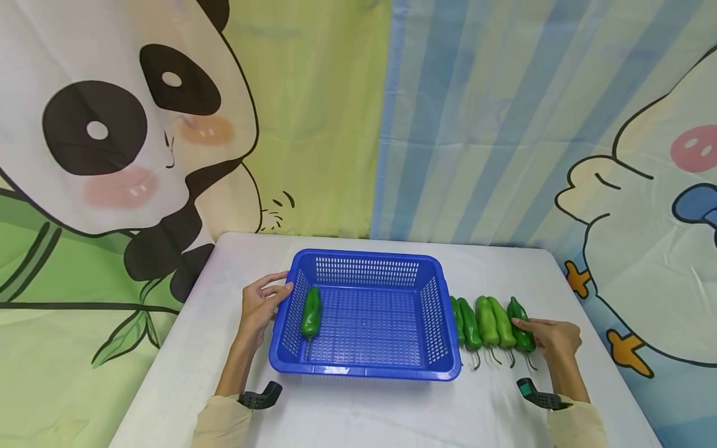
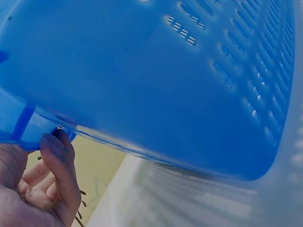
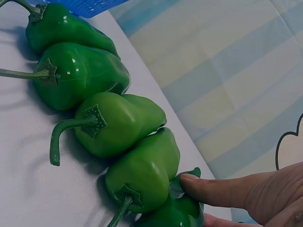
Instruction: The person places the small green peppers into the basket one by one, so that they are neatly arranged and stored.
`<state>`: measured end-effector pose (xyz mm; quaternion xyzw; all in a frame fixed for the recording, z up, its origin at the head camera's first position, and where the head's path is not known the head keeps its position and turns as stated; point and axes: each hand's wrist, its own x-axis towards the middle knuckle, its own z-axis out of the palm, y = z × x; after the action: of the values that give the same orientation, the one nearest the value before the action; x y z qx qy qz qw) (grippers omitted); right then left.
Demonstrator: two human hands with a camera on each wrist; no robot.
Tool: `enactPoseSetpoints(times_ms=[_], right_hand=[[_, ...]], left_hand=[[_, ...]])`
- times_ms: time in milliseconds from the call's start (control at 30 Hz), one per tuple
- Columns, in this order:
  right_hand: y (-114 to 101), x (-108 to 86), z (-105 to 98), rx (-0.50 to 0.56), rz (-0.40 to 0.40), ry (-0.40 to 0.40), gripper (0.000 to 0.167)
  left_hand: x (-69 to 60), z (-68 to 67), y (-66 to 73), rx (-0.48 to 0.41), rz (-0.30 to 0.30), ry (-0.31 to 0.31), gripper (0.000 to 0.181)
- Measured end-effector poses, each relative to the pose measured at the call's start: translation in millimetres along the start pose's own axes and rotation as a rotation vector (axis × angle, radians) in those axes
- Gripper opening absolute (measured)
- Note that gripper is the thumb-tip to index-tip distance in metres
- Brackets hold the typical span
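Note:
A blue plastic basket [image 1: 364, 376] with slotted walls is on the white table, and one dark green pepper [image 1: 311, 314] lies inside near its left wall. My left hand [image 1: 260, 305] holds the basket's left rim between thumb and fingers; the left wrist view shows those fingers [image 2: 60, 165] bent at the rim. Right of the basket, several green peppers lie side by side, stems toward me, including a light green pepper [image 3: 142, 177]. At the row's right end my right hand [image 1: 554, 339] grips a dark green pepper [image 1: 522, 336], its thumb [image 3: 213, 189] pressed on top.
The white table [image 1: 358, 414] reaches back to a cartoon-printed curtain [image 1: 313, 124]. The basket's right wall stands close beside the leftmost pepper [image 1: 456, 317] and partly hides it. Dark bands with small devices [image 1: 262, 398] are on both wrists.

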<state>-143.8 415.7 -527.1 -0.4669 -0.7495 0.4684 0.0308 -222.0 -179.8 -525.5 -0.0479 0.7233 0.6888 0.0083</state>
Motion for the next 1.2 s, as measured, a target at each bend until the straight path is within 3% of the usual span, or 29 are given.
enactPoseSetpoints(times_ms=[667,900,1200], right_hand=[[3,2.0,0,0.017,0.013,0.012,0.074],[-2,2.8,-5,0.036,0.023,0.017,0.061],[-7,2.6,-12,0.035,0.053,-0.005,0.061]], left_hand=[[0.3,0.2,-1.8,0.007,0.000,0.002,0.045],[-0.5,0.3,-1.0,0.007,-0.010,0.006,0.045],[0.1,0.2,-0.5,0.005,-0.006,0.009,0.046]])
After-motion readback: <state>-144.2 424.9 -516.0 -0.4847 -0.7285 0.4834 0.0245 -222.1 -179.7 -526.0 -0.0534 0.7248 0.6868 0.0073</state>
